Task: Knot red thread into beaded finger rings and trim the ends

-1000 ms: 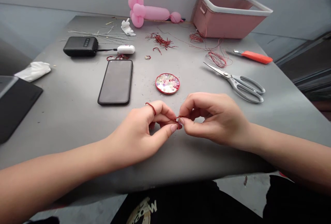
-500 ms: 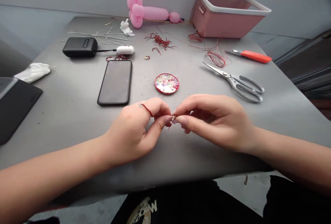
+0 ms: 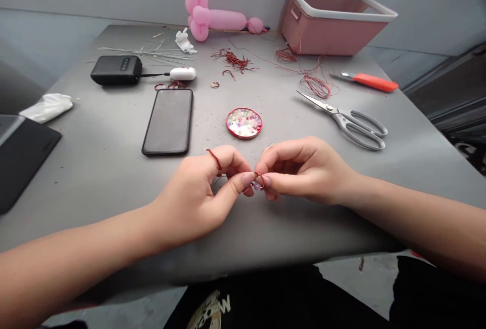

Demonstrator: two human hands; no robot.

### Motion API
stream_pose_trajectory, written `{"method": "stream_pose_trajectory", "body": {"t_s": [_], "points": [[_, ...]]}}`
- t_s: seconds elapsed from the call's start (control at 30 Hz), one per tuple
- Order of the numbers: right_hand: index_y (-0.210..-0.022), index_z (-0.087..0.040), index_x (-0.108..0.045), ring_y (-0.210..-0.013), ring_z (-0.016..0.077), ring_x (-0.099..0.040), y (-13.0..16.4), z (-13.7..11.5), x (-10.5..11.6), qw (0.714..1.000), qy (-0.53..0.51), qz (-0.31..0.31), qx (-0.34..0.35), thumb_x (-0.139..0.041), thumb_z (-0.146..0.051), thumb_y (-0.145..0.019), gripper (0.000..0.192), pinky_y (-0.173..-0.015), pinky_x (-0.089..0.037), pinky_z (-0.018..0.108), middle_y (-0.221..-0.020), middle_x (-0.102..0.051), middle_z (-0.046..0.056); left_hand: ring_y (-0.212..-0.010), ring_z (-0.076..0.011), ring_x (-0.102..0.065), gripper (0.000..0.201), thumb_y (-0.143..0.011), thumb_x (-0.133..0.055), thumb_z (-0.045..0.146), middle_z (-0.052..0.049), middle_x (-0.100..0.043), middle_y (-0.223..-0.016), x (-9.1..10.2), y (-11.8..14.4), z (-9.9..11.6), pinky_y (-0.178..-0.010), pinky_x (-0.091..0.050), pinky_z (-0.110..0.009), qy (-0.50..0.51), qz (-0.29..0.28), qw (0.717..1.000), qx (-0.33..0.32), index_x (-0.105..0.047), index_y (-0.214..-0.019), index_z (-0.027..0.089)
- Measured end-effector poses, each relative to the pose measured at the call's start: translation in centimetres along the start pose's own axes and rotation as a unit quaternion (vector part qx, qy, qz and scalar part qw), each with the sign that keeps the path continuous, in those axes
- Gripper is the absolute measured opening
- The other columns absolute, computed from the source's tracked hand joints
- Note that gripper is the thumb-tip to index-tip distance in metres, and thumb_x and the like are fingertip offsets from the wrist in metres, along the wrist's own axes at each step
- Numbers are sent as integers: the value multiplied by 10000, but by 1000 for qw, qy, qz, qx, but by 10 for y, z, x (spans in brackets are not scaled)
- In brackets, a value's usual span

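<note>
Between my two hands is a small loop of red cord [image 3: 262,181] with a pale purple bead [image 3: 257,186] on it. My left hand [image 3: 208,184] pinches the cord between thumb and forefinger, and a red cord ring circles one of its fingers. Thumb and forefinger of my right hand [image 3: 307,169] are closed on the loop's right side. The fingertips nearly meet, so part of the cord is hidden. Just beyond the hands lies a round red-rimmed dish [image 3: 244,136] of small pastel beads.
A phone [image 3: 168,122] lies left of the dish; scissors [image 3: 343,119] and a red-handled cutter [image 3: 374,82] lie right. Behind are red cord scraps [image 3: 237,60], a cord coil [image 3: 317,86], a black power bank [image 3: 116,70], a pink balloon figure [image 3: 228,19] and a pink bin [image 3: 330,33].
The red cord loop and its bead now show more plainly between the fingertips. My right hand has shifted slightly left and turned; my left thumb has moved a little right.
</note>
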State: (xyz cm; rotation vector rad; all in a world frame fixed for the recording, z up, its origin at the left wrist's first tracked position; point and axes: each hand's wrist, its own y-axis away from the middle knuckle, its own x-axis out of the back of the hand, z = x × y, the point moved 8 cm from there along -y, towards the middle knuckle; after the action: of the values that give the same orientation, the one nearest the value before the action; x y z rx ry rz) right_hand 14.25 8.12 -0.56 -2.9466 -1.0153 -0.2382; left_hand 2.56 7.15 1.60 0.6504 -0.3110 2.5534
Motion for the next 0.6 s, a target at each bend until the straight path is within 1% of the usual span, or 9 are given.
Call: {"method": "stream_pose_trajectory", "body": {"t_s": [0.07, 0.13, 0.2, 0.3, 0.33, 0.37, 0.4, 0.43, 0.6], "points": [[-748, -161, -646, -527, 77, -565, 3, -10, 2, 994, 91, 27, 55, -628, -160, -808, 63, -463, -453, 186, -619, -633, -15, -704, -150, -676, 128, -900, -569, 240, -12, -723, -727, -5, -1, -5, -647, -516, -259, 49, -32, 998, 38, -611, -792, 184], [-750, -182, -620, -551, 72, -545, 8, -25, 2, 967, 209, 48, 142, -608, -112, -803, 88, -494, -453, 188, -638, -627, -25, -705, -159, -680, 150, -905, -563, 281, -22, -737, -729, -11, -2, -10, -634, -521, -264, 91, -73, 991, 72, -603, -797, 186], [-793, -200, -600, -585, 79, -546, 17, -41, -2, 907, 338, 61, 245, -594, -103, -831, 104, -542, -471, 203, -681, -634, -20, -681, -160, -675, 164, -910, -552, 309, -24, -742, -716, -17, -2, -12, -607, -517, -263, 116, -112, 983, 91, -598, -809, 188], [-847, -205, -569, -634, 125, -577, 33, -56, -15, 780, 489, 59, 387, -576, -119, -877, 91, -595, -498, 260, -707, -630, 14, -662, -158, -669, 167, -916, -541, 315, -22, -742, -702, -22, 0, -11, -585, -506, -260, 125, -143, 978, 93, -595, -819, 190], [-849, -204, -561, -644, 139, -584, 37, -57, -18, 748, 515, 54, 414, -575, -124, -881, 88, -606, -504, 278, -704, -626, 22, -670, -159, -669, 155, -913, -542, 301, -21, -740, -708, -21, 0, -10, -589, -508, -261, 116, -137, 980, 88, -595, -819, 190], [-849, -206, -556, -650, 147, -584, 38, -58, -19, 732, 529, 50, 427, -575, -133, -882, 82, -616, -507, 289, -702, -622, 25, -682, -160, -670, 141, -908, -546, 283, -20, -738, -717, -20, 1, -9, -597, -510, -262, 101, -125, 984, 80, -597, -816, 191], [-852, -208, -554, -654, 147, -580, 38, -58, -19, 731, 531, 48, 426, -573, -147, -886, 72, -622, -510, 292, -706, -620, 26, -693, -161, -669, 127, -903, -550, 265, -19, -736, -728, -17, 1, -8, -605, -513, -263, 84, -109, 988, 70, -601, -813, 191], [-856, -212, -555, -654, 142, -572, 35, -57, -17, 743, 525, 52, 412, -569, -162, -892, 63, -624, -512, 289, -716, -619, 24, -702, -161, -670, 118, -899, -554, 253, -17, -735, -740, -15, 1, -7, -613, -516, -264, 68, -91, 992, 62, -605, -813, 192], [-830, -210, -545, -636, 108, -562, 20, -51, -6, 863, 381, 85, 321, -549, -101, -869, 116, -577, -498, 238, -704, -609, 8, -762, -168, -701, 129, -909, -567, 272, -23, -751, -805, -10, 1, -6, -671, -544, -265, 82, -43, 994, 50, -653, -857, 190]]}}
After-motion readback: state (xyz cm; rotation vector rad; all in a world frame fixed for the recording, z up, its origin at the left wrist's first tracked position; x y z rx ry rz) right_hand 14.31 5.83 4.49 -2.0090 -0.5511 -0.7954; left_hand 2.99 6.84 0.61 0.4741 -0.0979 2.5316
